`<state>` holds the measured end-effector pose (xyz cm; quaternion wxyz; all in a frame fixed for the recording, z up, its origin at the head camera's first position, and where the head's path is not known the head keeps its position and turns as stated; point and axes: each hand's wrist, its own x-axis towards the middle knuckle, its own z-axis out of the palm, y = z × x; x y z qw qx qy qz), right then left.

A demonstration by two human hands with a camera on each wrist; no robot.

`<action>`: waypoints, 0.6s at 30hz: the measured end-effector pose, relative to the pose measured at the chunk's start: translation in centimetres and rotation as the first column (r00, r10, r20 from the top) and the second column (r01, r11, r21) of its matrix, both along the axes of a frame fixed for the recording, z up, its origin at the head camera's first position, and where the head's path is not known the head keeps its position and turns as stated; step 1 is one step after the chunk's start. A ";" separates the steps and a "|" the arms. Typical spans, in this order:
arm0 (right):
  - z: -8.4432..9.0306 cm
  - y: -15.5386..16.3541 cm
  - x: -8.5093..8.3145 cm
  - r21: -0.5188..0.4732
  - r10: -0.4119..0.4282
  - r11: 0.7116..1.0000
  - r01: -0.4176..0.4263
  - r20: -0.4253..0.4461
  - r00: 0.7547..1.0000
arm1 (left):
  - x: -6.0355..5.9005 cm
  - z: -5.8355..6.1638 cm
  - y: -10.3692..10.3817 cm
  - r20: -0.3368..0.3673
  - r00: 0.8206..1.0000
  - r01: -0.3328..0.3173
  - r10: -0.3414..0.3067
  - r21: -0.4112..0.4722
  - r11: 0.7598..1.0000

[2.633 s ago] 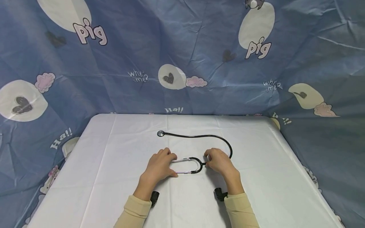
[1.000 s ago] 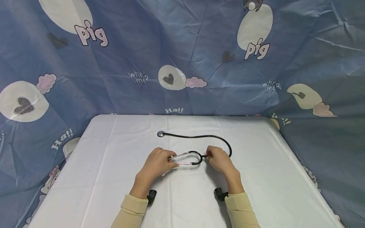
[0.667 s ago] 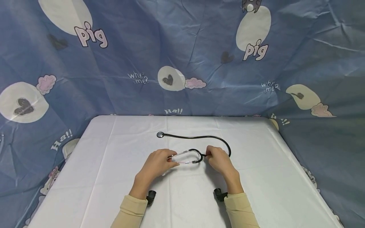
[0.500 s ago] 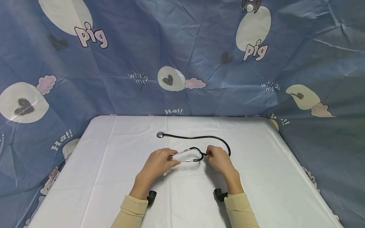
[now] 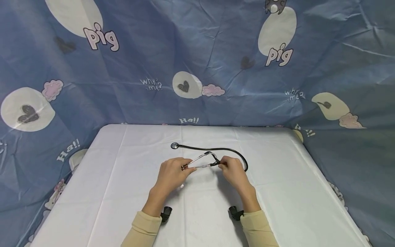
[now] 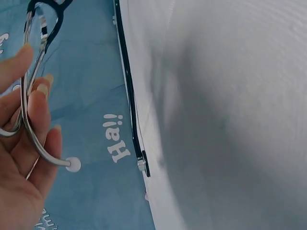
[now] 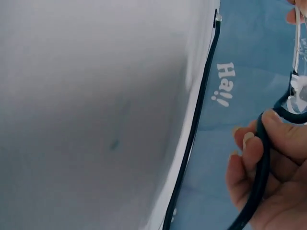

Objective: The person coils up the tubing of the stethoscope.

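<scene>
While both hands [image 5: 172, 173] [image 5: 232, 171] grip the stethoscope [image 5: 202, 161], the backdrop [image 5: 216, 61] reads "pig", "Ha!!".

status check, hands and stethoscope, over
Left hand grips metal ear tubes. Right hand pinches black tubing at the yoke. Stethoscope headset lifted, chest piece on table. Nothing in the way.

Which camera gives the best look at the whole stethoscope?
The head view: the stethoscope shows whole, from chest piece to metal ear tubes. The left wrist view shows only ear tubes in the left hand; the right wrist view only tubing in the right hand.
</scene>
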<state>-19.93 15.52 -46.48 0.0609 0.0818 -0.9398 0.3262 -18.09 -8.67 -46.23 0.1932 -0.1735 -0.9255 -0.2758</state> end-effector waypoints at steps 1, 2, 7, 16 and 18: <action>0.0 -0.1 0.1 -0.007 0.010 1.000 -0.010 0.003 1.000 | 0.0 0.0 0.0 -0.011 1.000 -0.015 0.015 0.012 1.000; 0.1 -0.2 0.1 -0.007 0.023 1.000 -0.023 0.003 1.000 | 0.0 0.0 0.1 -0.020 0.999 -0.029 0.030 0.025 0.999; 0.0 -0.7 0.3 0.027 0.106 0.994 -0.106 -0.025 0.994 | -0.1 -0.1 -0.1 -0.038 0.995 -0.088 0.090 0.058 0.994; 0.0 -1.8 0.9 0.084 0.105 0.992 -0.098 -0.087 0.991 | -0.2 -0.1 -0.2 -0.029 0.996 -0.086 0.089 0.075 0.993; 0.0 -2.1 0.9 0.097 0.123 0.989 -0.113 -0.093 0.988 | -0.2 -0.1 -0.3 -0.037 0.995 -0.091 0.094 0.075 0.993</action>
